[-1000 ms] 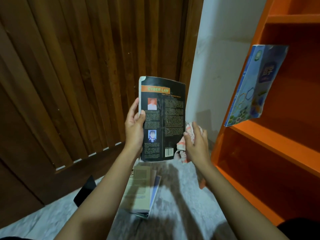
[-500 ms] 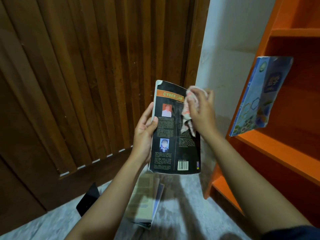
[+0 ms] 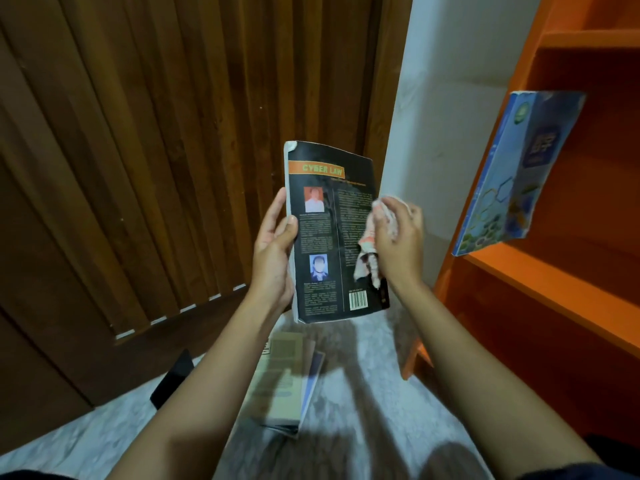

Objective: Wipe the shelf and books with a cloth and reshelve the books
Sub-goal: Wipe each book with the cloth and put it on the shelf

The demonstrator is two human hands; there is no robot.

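Observation:
My left hand (image 3: pixel 273 251) grips the left edge of a black paperback titled Cyber Law (image 3: pixel 329 233), held upright with its back cover toward me. My right hand (image 3: pixel 398 237) presses a bunched pink and white cloth (image 3: pixel 370 251) against the right half of that cover. To the right stands the orange shelf (image 3: pixel 554 282), and a blue book (image 3: pixel 516 174) leans upright on one of its boards. A small stack of books (image 3: pixel 284 379) lies on the pale floor below my arms.
A dark wooden slatted door (image 3: pixel 156 150) fills the left side. A white wall strip (image 3: pixel 446 109) separates it from the shelf. A flat black object (image 3: pixel 173 379) lies on the floor near the door's foot.
My right hand with the cloth rose from the book's lower right corner to its top, then slid down to the middle of the cover. The left hand kept hold of the book.

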